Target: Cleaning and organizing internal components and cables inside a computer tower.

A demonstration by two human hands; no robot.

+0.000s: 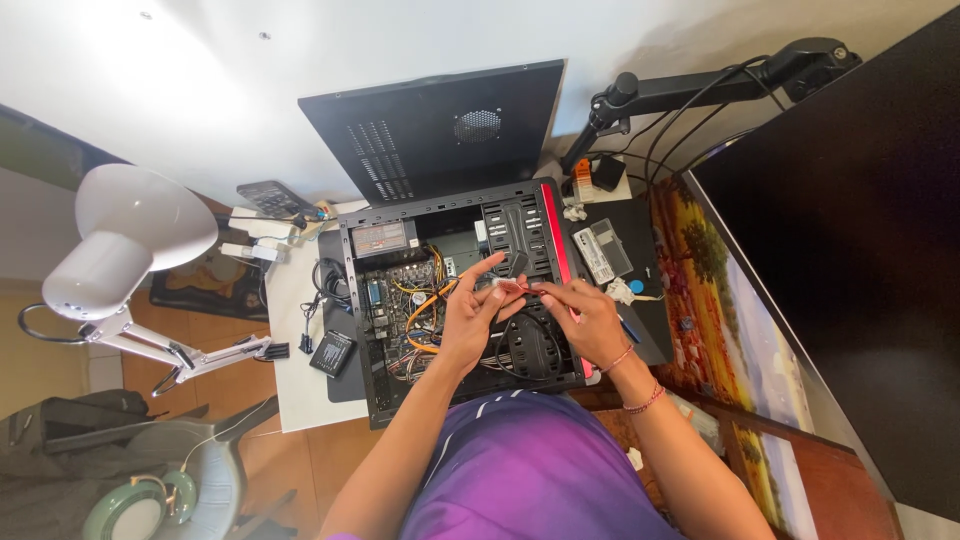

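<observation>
Centrally, at mid-frame, your left hand (467, 318) and right hand (588, 318) meet over an open computer case (452, 300). Left hand: fingers pinched on a small pale cable connector (507, 285), index finger pointing toward the upper right. Right hand: fingertips closed on the same connector from the other side, with thin red wires (535, 293) running between the two hands. The connector sits above the case's drive bay, just right of centre.

Beneath the left hand: a motherboard (395, 290) with orange cables (425, 305) looping across it.

Above the case, upper centre: its removed black side panel (440, 128), vented, leaning against the wall.

Right of the case: a silver hard drive (603, 250) lying on a black mat.

Left of the case: a small black device (331, 353) on the white table (290, 390).

Far left: a white desk lamp (125, 240).

Upper right: a black monitor arm (700, 88); a large dark monitor (850, 250) fills the right edge.
</observation>
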